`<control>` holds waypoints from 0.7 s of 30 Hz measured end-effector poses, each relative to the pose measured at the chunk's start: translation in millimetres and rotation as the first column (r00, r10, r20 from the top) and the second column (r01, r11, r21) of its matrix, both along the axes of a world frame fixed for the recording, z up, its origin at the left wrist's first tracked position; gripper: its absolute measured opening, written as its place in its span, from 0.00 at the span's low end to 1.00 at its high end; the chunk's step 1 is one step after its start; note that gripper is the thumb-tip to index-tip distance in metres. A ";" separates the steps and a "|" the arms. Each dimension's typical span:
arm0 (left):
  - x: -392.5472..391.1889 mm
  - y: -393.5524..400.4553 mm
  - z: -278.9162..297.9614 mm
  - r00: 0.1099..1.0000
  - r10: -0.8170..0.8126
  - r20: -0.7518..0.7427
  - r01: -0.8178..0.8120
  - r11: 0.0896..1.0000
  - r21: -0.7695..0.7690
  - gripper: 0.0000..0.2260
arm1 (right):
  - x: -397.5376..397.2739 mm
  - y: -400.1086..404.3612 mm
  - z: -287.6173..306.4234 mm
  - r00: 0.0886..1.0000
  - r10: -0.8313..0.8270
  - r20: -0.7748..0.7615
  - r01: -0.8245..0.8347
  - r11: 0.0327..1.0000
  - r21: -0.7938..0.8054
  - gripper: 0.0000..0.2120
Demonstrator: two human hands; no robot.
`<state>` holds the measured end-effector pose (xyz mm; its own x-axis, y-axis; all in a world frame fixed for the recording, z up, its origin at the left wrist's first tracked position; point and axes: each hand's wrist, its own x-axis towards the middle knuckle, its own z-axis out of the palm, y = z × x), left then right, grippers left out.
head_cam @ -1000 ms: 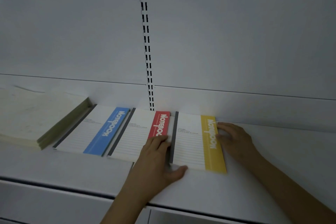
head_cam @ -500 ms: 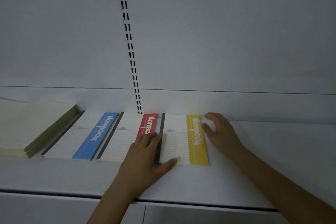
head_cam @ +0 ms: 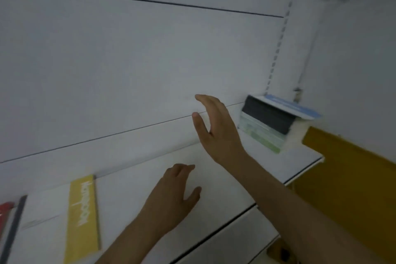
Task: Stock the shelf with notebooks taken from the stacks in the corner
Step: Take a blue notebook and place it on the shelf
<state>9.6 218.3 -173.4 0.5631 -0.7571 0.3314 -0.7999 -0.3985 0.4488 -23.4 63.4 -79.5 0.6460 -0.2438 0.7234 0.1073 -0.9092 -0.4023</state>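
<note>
A yellow-banded notebook (head_cam: 82, 216) lies flat on the white shelf (head_cam: 214, 195) at the lower left, with a red-banded notebook (head_cam: 5, 210) just showing at the left edge. A stack of notebooks (head_cam: 270, 126) with a blue-banded one on top sits in the shelf's far right corner. My right hand (head_cam: 216, 128) hovers above the shelf, fingers straight, empty, a little left of the stack. My left hand (head_cam: 175, 197) floats over bare shelf right of the yellow notebook, fingers loosely bent, holding nothing.
The white back panel (head_cam: 128, 70) rises behind the shelf, with a slotted upright (head_cam: 278, 45) at the right. A mustard-yellow surface (head_cam: 351, 178) lies beyond the shelf's right end. A lower shelf edge (head_cam: 225, 236) runs below.
Both hands have left the yellow notebook. The view swung right, and my right hand moved toward the corner stack, which has come into sight.
</note>
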 end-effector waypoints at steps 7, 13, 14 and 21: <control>-20.3 -144.5 -14.6 0.978 -0.080 -0.194 0.083 0.997 0.006 0.26 | -63.4 -167.3 -0.2 0.952 -0.302 -0.057 0.301 0.953 -0.021 0.25; -26.8 -241.3 -29.1 0.986 0.029 -0.166 -0.016 0.997 0.078 0.23 | -99.5 -267.2 -31.2 0.855 -0.442 -0.272 0.408 0.896 -0.176 0.42; -25.9 -252.9 -30.8 0.984 0.079 -0.160 -0.067 0.995 0.079 0.22 | -101.1 -277.8 -37.8 0.854 -0.431 -0.293 0.378 0.899 -0.220 0.42; -43.1 -289.6 3.3 0.463 -0.133 -0.876 -0.441 0.823 -0.358 0.17 | -100.3 -285.8 -64.3 0.982 -0.173 0.081 0.183 0.972 -0.149 0.24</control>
<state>-33.5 -71.3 -170.1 0.8495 -0.5149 -0.1152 0.1500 0.0263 0.9883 -123.6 -222.4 -143.8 0.5510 -0.2320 0.8016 -0.0402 -0.9669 -0.2522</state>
